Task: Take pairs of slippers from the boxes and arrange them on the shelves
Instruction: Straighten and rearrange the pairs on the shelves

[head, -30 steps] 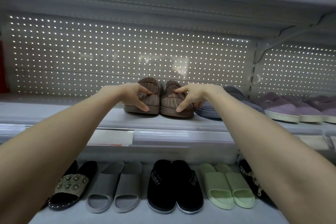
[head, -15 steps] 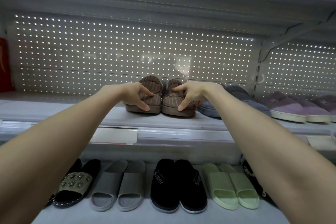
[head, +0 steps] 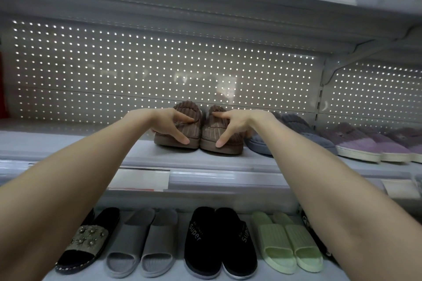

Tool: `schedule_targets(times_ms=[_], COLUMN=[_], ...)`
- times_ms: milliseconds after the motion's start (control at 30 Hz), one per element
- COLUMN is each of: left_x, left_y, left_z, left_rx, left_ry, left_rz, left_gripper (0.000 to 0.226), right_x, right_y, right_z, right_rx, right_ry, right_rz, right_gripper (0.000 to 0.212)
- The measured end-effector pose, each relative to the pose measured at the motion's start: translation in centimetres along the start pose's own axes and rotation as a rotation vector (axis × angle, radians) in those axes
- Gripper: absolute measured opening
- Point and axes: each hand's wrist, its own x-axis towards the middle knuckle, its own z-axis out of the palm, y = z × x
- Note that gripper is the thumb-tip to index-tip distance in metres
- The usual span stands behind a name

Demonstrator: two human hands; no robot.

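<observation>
Since the earlier frames nothing of note has shifted: both hands keep the same hold and the brown pair sits at the same spot on the upper shelf (head: 91,150); only the viewpoint has drifted slightly.

Left hand (head: 167,123): grip clamped on the left brown slipper (head: 194,132), thumb on the ribbed upper, forefinger pressed to the near edge of the sole. The remaining fingers are hidden behind the hand.

Right hand (head: 236,123): grip clamped on the right brown slipper (head: 210,131) in mirror fashion, thumb on top, forefinger down at the sole edge.

The two brown slippers stand flat on the upper shelf, side by side and touching along their inner edges, close to the perforated back panel (head: 137,70). Just beside them on the right lies a grey plush pair (head: 303,132), partly covered by the right forearm. Further right, a purple pair (head: 356,141) with pale soles.

A price rail (head: 205,178) runs along the front edge of the upper shelf.

Lower shelf (head: 180,279), left to right: a black sandal with a beaded strap (head: 91,237), grey slides (head: 141,246), black slippers marked "Super" (head: 219,242), light green slides (head: 290,244). Each pair is set close together, in one row.
</observation>
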Motion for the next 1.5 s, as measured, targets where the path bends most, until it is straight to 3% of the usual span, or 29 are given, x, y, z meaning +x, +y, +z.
schedule_targets(times_ms=[400,1067,1500], left_x=[-0.4,-0.1,0.0], left_y=[-0.8,-0.5,-0.1], left_z=[0.1,-0.2,-0.1], left_rx=[-0.047,-0.011,-0.123], left_ry=[0.017,0.023,0.007], left_rz=[0.052,0.021,-0.046], left_gripper=[0.078,0.068,0.076], right_x=[0.7,1.4,1.6], right_y=[-0.6,0.7,1.3], right_z=[0.2,0.2,0.4], right_rx=[-0.136,0.003,0.116], right_ry=[-0.034,-0.038,-0.059], right_rz=[-0.051,-0.103,0.066], right_gripper=[0.097,0.089,0.128])
